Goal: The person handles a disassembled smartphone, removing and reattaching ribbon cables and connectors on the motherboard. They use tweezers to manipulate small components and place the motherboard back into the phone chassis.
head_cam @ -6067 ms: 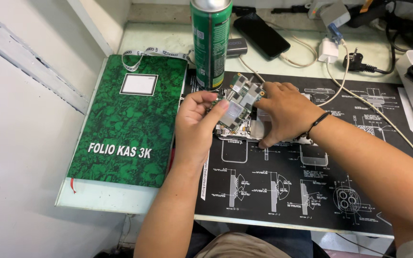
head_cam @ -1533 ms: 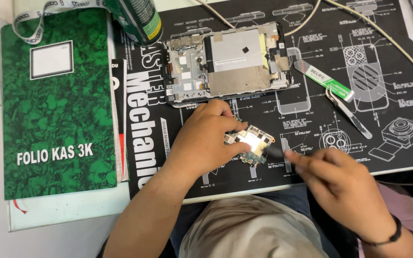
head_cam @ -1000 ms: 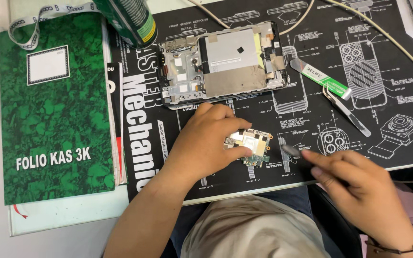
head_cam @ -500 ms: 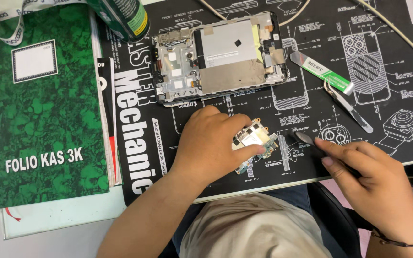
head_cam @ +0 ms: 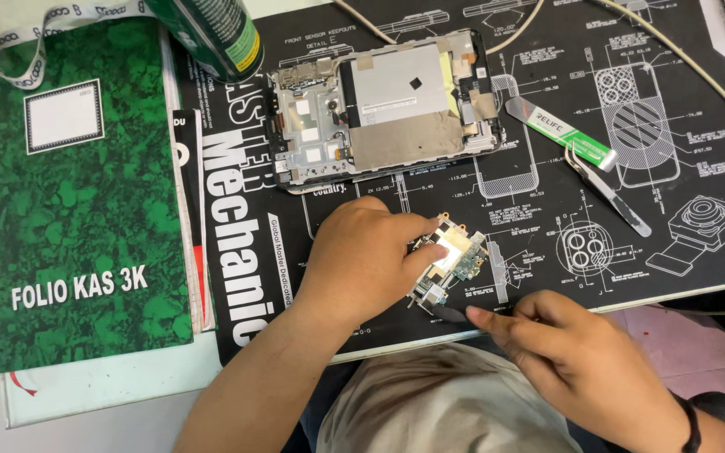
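- right hand point(head_cam: 585, 369): nearest the viewer, at the front edge of the mat; fingers bunched tight around a thin dark tool point(head_cam: 451, 314), whose tip meets the lower end of the circuit board.
- left hand point(head_cam: 362, 260): just beyond it, palm down on the mat; thumb and fingertips closed on the circuit board's left edge, pinning it in place.
- circuit board point(head_cam: 453, 262): a small board with a bright metal shield and green patches, lying tilted on the mat between the two hands, near the mat's front edge.
- metal strip point(head_cam: 498, 273): short and grey, flat on the mat just right of the board.
- work mat point(head_cam: 681, 109): black with white line drawings and large white lettering, covering most of the table.
- tweezers point(head_cam: 610, 189): lying slantwise on the mat, well right of the board.
- flat pry tool point(head_cam: 560, 134): green and white handle, just above the tweezers.
- opened phone point(head_cam: 383, 113): back removed, metal plates and frame exposed, lying beyond the left hand.
- green book point(head_cam: 69, 193): marbled cover with a white label, left of the mat.
- spray can point(head_cam: 211, 33): green, at the far edge, beside the book's top corner.
- white cable point(head_cam: 690, 59): runs across the far right corner of the mat.
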